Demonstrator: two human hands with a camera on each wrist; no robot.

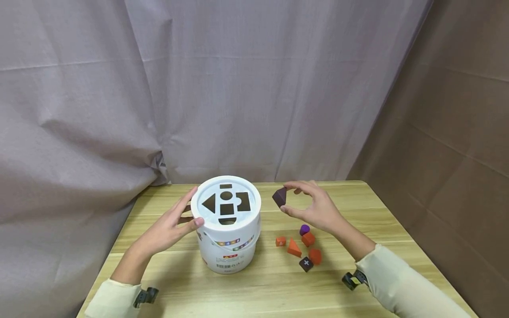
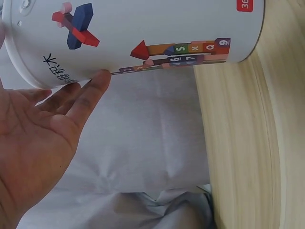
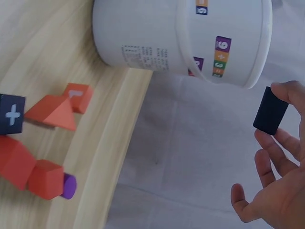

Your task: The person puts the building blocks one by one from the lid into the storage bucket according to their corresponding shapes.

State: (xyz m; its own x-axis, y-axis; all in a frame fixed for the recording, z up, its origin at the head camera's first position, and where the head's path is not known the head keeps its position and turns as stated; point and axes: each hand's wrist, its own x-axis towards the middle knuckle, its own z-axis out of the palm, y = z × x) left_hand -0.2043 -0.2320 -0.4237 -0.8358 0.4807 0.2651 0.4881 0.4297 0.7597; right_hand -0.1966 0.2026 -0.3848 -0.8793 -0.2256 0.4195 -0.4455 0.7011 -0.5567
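Observation:
My left hand (image 1: 174, 225) rests against the left side of a white bucket (image 1: 226, 258), thumb on the lid's rim. Its other fingers lie fairly straight along the wall, as the left wrist view shows. Shaped holes, among them a triangle, a circle and a square, pierce the white lid (image 1: 244, 218). To the right of the bucket, my right hand (image 1: 318, 207) pinches a dark triangular block (image 1: 280, 197) between thumb and fingertips, held above the table. In the right wrist view the block (image 3: 270, 110) shows a flat rectangular side near the bucket's rim.
On the wooden table (image 1: 270, 291), right of the bucket, lie a small orange cube (image 1: 280, 241), an orange triangular block (image 1: 294, 248), a dark cube with a plus sign (image 1: 306, 264), a purple cylinder (image 1: 304, 229) and two red-orange blocks (image 1: 315, 256). A grey curtain (image 1: 238, 110) hangs behind.

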